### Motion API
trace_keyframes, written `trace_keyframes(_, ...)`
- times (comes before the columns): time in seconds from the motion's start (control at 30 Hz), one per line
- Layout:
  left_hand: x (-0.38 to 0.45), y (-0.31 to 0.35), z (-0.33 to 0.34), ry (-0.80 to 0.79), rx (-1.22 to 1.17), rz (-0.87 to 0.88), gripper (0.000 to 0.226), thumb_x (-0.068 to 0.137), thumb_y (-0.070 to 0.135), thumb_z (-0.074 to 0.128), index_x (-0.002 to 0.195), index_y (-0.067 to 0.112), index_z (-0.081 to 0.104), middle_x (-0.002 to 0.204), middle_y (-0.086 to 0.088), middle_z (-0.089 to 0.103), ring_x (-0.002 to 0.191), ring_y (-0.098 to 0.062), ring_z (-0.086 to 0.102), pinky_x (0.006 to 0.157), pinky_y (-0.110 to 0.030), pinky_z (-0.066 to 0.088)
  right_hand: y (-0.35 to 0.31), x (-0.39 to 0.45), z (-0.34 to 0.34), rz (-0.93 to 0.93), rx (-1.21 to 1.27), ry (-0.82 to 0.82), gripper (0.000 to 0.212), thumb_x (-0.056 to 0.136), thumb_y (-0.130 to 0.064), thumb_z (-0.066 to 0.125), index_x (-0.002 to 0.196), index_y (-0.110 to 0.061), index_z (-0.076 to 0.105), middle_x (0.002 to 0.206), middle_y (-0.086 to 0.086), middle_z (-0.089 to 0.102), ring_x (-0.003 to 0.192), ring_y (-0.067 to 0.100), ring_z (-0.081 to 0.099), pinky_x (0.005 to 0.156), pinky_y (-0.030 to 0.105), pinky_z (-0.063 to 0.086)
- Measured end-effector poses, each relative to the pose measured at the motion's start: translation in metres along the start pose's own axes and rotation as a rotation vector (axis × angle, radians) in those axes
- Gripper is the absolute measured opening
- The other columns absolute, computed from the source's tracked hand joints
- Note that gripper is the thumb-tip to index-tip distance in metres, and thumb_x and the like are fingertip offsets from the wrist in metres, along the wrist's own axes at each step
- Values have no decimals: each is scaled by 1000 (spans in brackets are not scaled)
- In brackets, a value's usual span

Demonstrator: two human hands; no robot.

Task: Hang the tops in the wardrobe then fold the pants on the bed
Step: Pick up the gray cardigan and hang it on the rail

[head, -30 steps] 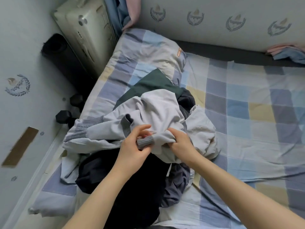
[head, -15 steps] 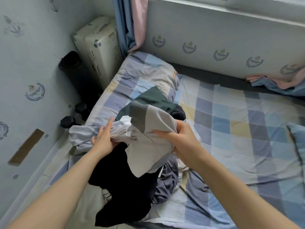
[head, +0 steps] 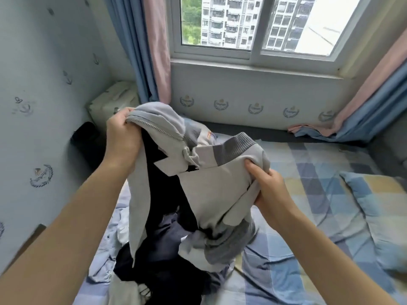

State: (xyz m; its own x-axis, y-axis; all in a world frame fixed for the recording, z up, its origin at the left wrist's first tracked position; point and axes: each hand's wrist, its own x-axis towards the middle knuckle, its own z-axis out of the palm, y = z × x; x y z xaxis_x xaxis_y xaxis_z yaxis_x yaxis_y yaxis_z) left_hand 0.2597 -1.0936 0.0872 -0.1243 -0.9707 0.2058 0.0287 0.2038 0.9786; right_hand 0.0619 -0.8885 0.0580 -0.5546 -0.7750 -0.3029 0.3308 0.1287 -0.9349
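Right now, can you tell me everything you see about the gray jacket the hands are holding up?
The gray jacket looks like soft, light gray cloth with darker ribbed bands at the collar and the hem, and a zipper runs along one open edge. It is unzipped, crumpled and held up in the air above the pile of dark clothes on the bed. The left hand grips the zipper edge, and the right hand grips it below the ribbed collar. Its lower end droops onto the pile.

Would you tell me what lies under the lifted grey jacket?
Under the grey jacket dark clothes lie heaped on the checked bed sheet. How many pieces, and which are pants, is hidden.
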Motion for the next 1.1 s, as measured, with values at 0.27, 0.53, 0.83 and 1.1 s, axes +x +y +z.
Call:
trace_keyframes(0.27, -122, -28, 60, -516, 96, -81, 22, 74, 19, 54, 88, 31, 67, 85, 18, 72, 83, 0, 64, 75, -24, 49, -30, -66, -58, -115, 628, 229, 38, 92, -15, 51, 126, -1, 58, 119, 19, 66, 110, 31, 64, 98, 45, 48)
trace_keyframes(0.53, -192, -77, 87, -1454, 421, -580, 76, 83, 73, 51, 148, 42, 26, 149, 7, 44, 130, -16, 51, 109, -38, 39, -29, -129, -95, -208, 599, 279, 32, 73, -17, 62, 101, -8, 74, 104, 16, 72, 93, 28, 70, 83, 39, 56)
trace_keyframes(0.83, -262, -47, 197, -1309, 237, -672, 23, 92, 20, 63, 110, 6, 63, 77, -6, 71, 63, -20, 66, 53, -27, 52, 1, -217, -127, -296, 325, 405, 26, 76, -3, 59, 85, -17, 78, 87, 7, 75, 81, 17, 71, 68, 25, 55)
trace_keyframes(1.1, -360, -33, 220, -1551, 823, -12, 31, 94, 30, 60, 65, 18, 61, 57, 0, 59, 56, -16, 56, 51, -26, 42, 39, -366, -196, -396, 192, 916, 34, 74, -2, 52, 86, -21, 78, 85, 5, 75, 83, 15, 71, 69, 22, 55)
